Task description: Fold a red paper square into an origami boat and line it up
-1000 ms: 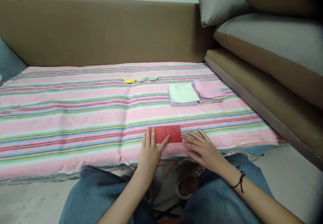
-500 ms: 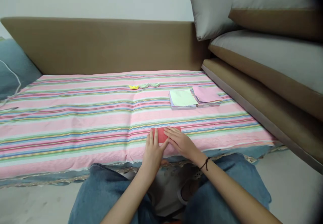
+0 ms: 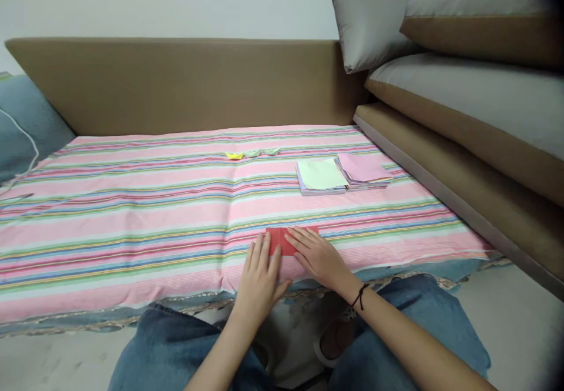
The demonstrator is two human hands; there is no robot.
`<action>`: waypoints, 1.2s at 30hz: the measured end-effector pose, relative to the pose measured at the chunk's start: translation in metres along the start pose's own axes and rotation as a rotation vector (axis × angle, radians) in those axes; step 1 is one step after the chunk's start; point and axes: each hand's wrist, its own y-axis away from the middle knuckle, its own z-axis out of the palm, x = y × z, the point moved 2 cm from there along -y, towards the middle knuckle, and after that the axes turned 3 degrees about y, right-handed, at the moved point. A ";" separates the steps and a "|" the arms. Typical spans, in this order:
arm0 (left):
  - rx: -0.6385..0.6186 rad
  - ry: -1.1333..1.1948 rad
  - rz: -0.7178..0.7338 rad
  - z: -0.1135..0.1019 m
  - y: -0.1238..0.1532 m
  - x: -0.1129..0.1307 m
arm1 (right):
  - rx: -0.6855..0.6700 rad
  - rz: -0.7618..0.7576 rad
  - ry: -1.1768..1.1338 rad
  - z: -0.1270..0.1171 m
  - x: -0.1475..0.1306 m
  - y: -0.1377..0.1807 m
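Observation:
A folded red paper (image 3: 281, 239) lies near the front edge of the striped cloth (image 3: 132, 220). My left hand (image 3: 259, 276) rests flat beside and on its left end, fingers stretched out. My right hand (image 3: 317, 256) lies flat over the paper's right part, fingers extended and pressing it down, so most of that half is hidden. Neither hand holds anything.
Two stacks of coloured paper squares (image 3: 321, 175) (image 3: 364, 169) sit at the right of the cloth. Three small folded paper boats (image 3: 252, 154) lie further back. Brown cushions (image 3: 462, 144) and a grey pillow (image 3: 368, 23) rise on the right; my jeans-clad knees (image 3: 176, 350) are below.
My right hand slid left from the paper's right edge onto the paper and now covers much of it. The left hand stayed at the left end. The view rose slightly.

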 end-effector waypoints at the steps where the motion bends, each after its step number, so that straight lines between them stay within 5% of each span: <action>1: 0.030 0.001 0.034 -0.001 0.002 0.005 | 0.002 0.003 -0.001 0.000 0.000 0.000; 8: 0.111 -0.018 -0.049 0.006 0.012 0.027 | 0.023 0.004 0.006 -0.001 -0.001 0.000; 36: 0.075 -0.161 -0.170 0.000 0.023 0.024 | 0.027 0.010 0.019 0.002 0.000 0.005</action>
